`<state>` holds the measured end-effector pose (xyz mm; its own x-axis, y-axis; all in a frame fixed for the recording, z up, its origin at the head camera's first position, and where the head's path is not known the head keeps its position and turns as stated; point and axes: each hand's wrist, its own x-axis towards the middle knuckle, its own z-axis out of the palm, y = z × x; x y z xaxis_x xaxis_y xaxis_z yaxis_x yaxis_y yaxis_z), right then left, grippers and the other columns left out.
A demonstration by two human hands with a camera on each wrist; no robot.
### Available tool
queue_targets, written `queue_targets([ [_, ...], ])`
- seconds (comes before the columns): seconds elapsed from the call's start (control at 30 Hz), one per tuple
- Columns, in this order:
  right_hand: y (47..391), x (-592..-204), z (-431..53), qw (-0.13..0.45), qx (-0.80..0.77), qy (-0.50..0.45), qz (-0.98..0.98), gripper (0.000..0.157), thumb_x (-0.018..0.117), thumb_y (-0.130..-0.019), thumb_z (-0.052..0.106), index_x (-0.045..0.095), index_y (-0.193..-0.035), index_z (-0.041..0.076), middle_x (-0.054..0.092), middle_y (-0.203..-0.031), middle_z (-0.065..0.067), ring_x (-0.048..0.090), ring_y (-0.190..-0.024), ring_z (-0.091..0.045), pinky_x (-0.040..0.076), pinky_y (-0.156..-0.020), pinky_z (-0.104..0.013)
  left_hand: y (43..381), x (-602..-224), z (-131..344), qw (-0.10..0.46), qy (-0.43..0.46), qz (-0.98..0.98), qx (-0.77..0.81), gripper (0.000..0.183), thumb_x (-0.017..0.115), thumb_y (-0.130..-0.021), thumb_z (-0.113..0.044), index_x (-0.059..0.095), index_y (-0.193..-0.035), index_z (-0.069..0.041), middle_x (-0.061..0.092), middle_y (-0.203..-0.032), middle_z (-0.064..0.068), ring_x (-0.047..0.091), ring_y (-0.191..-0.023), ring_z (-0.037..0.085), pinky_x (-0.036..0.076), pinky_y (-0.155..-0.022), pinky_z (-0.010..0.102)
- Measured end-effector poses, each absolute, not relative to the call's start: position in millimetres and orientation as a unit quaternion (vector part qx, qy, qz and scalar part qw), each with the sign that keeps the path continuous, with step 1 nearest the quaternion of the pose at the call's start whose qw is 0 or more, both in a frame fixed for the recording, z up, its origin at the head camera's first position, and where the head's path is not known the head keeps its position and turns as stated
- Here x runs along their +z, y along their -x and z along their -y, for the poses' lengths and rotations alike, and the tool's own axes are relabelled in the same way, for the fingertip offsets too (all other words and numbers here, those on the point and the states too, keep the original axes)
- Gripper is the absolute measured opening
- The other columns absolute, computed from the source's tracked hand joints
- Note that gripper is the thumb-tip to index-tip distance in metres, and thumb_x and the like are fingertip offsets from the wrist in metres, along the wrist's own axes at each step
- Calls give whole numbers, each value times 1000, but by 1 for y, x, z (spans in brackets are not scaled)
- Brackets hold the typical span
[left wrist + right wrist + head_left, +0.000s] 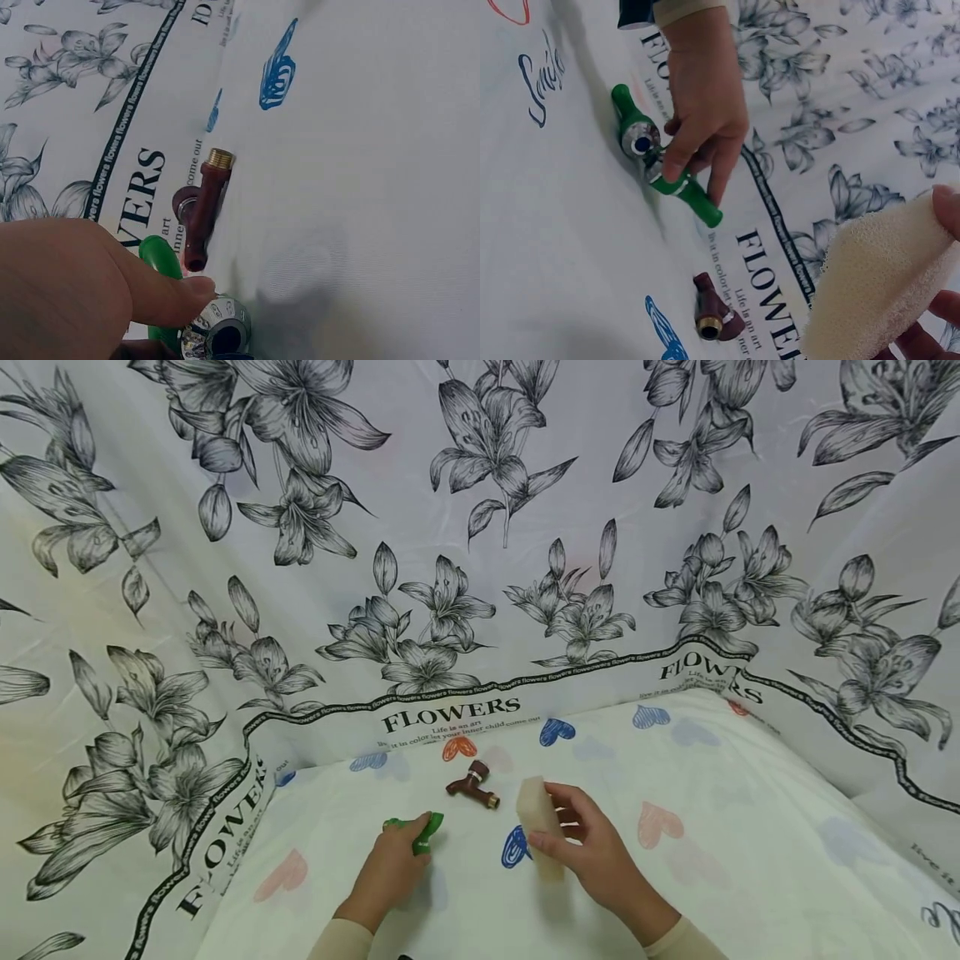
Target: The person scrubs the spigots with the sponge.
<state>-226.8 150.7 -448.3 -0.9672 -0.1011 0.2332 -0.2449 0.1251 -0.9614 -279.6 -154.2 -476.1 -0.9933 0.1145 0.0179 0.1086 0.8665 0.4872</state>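
My left hand [393, 864] grips a green fitting [697, 204] with bright silver parts and a dark round opening in its middle; its two green ends stick out on either side. In the right wrist view the thumb and fingers pinch it near the middle. With my right hand [594, 852] I hold a cream, porous sponge [536, 810] upright, thumb on the near side and fingers behind. Between and beyond the hands lies a dark brown tap [472, 787] with a brass threaded end, touched by neither hand.
Under everything is a white cloth [600, 793] printed with coloured hearts. Behind and at the sides rises a white curtain [570, 693] with black flower drawings and lettering, meeting the cloth just past the tap.
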Motion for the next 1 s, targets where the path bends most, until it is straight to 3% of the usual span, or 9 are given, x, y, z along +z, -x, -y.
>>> queue_targets([
  [0.17,228,-448,-151,52,649,-108,752,61,77,-79,44,49,-132,34,54,-122,4,53,-108,-23,48,-91,-43,283,-480,148,18,-39,-979,200,58,74,-81,-9,55,-136,-15,56,-128,19,54,-115,36,52,-79,54],
  [0.37,232,-449,-150,49,648,-108,752,62,77,-79,44,48,-134,34,54,-122,4,53,-108,-22,48,-91,-41,289,-475,146,54,-56,-989,125,53,67,-85,-17,54,-137,-14,55,-119,28,59,-96,42,47,-67,62],
  [0.5,235,-450,-149,47,653,-112,747,62,77,-79,44,48,-133,35,54,-123,5,53,-109,-22,48,-91,-41,294,-475,147,91,-76,-988,99,51,62,-87,-17,54,-137,-14,55,-115,25,58,-93,39,45,-71,66],
  [0.6,237,-451,-151,49,659,-113,742,61,77,-80,43,49,-133,35,54,-123,4,53,-109,-22,47,-92,-43,299,-473,146,119,-67,-984,110,53,61,-85,-16,54,-137,-17,55,-118,23,54,-102,41,39,-78,68],
  [0.7,238,-452,-152,45,662,-109,741,61,77,-79,43,49,-132,35,54,-123,4,53,-109,-23,47,-92,-44,300,-467,150,131,-54,-982,125,55,65,-85,-26,52,-139,-22,55,-125,19,50,-112,42,30,-84,73],
  [0.77,239,-452,-154,43,660,-106,742,61,77,-79,45,49,-132,36,54,-123,5,53,-109,-23,47,-91,-43,300,-459,153,114,-45,-984,131,60,68,-85,-36,49,-141,-24,56,-128,17,49,-116,42,29,-86,74],
  [0.83,240,-452,-157,44,658,-105,745,62,77,-79,46,48,-133,36,53,-123,5,52,-110,-23,47,-91,-42,301,-446,156,76,-46,-984,152,66,69,-85,-44,46,-143,-22,59,-123,16,54,-111,38,36,-87,68],
  [1.0,242,-448,-164,53,651,-115,749,62,76,-81,41,46,-135,33,52,-124,4,51,-111,-24,47,-92,-43,313,-414,157,-46,-77,-966,241,73,67,-88,-44,34,-149,-21,55,-125,12,57,-105,29,51,-79,48],
])
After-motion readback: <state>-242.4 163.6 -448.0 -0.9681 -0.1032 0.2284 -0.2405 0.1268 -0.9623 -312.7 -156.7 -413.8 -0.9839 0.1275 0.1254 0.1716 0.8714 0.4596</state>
